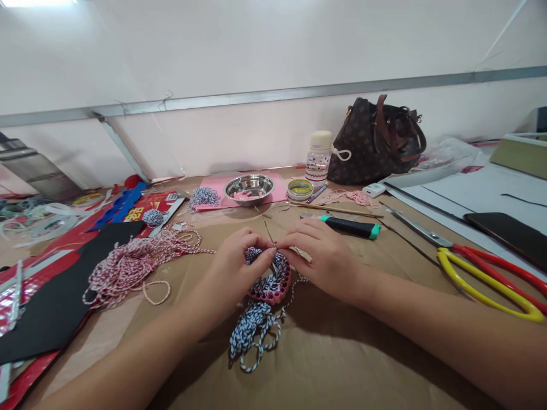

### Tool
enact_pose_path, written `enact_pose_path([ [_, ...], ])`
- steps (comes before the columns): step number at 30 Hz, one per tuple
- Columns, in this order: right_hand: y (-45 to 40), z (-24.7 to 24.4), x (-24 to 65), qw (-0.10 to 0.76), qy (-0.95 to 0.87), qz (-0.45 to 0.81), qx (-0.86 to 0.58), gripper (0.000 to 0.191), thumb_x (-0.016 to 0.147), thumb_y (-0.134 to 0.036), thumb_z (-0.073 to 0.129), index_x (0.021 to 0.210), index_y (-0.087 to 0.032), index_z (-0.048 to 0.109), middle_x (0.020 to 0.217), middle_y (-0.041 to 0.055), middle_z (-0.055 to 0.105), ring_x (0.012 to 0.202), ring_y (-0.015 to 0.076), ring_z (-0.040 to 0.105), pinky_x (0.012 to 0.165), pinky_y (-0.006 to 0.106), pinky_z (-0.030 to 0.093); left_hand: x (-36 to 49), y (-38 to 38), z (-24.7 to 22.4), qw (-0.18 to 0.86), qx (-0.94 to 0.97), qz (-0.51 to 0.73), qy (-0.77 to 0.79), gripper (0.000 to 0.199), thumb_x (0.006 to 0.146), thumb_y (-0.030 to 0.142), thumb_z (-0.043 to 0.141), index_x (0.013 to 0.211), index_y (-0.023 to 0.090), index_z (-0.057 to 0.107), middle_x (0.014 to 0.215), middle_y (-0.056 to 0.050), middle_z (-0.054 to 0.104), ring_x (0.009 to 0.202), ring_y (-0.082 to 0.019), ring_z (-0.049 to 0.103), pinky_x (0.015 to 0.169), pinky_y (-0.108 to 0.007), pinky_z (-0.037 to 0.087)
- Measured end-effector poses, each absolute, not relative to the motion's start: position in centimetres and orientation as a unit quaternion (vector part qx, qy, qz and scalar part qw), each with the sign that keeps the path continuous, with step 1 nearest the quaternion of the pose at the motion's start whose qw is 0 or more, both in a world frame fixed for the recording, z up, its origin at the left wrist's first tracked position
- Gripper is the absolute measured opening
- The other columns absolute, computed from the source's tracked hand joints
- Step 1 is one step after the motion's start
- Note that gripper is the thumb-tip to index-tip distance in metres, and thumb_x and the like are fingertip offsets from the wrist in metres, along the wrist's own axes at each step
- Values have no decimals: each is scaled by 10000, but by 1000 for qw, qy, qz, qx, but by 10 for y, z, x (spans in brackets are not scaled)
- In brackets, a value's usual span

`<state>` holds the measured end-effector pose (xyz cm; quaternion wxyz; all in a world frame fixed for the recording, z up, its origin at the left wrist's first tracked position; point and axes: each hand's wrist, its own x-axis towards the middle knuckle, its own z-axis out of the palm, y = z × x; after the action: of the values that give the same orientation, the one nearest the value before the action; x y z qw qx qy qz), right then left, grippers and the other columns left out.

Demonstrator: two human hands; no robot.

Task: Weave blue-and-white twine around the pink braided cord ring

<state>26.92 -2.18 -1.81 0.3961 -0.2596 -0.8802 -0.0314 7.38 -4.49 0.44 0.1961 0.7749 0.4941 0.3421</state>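
Your left hand (239,259) pinches the pink-rimmed braided-cord piece (276,280) at near centre, while your right hand (322,256) grips a thin needle-like tool (269,232), best guided slowly, at a shallow angle, to avoid snagging

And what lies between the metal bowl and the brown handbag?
In the head view: pink sheet, a round yellowish item, a pen and the cream-lidded bottle.

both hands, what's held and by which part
The left hand holds the corded piece by its far edge; which hand grips the thin tool near its lower end is unclear.
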Motion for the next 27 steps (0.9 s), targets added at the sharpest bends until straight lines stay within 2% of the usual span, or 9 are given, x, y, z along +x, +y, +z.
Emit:
enact_pose_path([
  [4, -22, -16, 270, 362, -895, -60, -254, 159, 976, -210, 516, 986, -188, 672, 940, 71, 729, 916, 220, 613, 869, 390, 456, 75, -46, 6, 192, 774, 343, 496, 126, 863, 257, 583, 758, 212, 637, 832, -17, 668, 828, -191, 635, 835, -363, 499],
  [7, -23, -16, 268, 352, -897, -67, -260, 152, 961, -185, 515, 936, -179, 664, 907, 72, 721, 909, 227, 601, 858, 383, 449, 77, -46, 5, 191, 771, 342, 502, 133, 857, 247, 591, 734, 214, 629, 823, -14, 675, 814, -186, 640, 822, -349, 509],
  [13, -21, -21, 265, 378, -880, -24, -287, 80, 880, -140, 562, 844, -179, 621, 829, 55, 675, 824, 201, 574, 792, 338, 438, 76, -45, 4, 177, 779, 332, 502, 99, 866, 236, 593, 812, 205, 670, 903, -40, 716, 898, -206, 657, 847, -365, 502],
  [17, -21, -22, 265, 388, -859, 9, -335, 59, 864, -154, 584, 813, -182, 595, 766, 33, 646, 769, 187, 561, 745, 315, 419, 74, -45, 5, 144, 770, 332, 526, 83, 858, 240, 612, 819, 189, 666, 872, -47, 708, 879, -222, 647, 825, -385, 483],
  [27, -24, -22, 260, 401, -860, -33, -313, 74, 863, -134, 582, 808, -166, 620, 764, 40, 645, 776, 194, 556, 761, 319, 410, 75, -48, 5, 111, 795, 322, 503, 110, 869, 224, 612, 826, 199, 711, 884, -44, 689, 921, -245, 618, 853, -432, 430],
])
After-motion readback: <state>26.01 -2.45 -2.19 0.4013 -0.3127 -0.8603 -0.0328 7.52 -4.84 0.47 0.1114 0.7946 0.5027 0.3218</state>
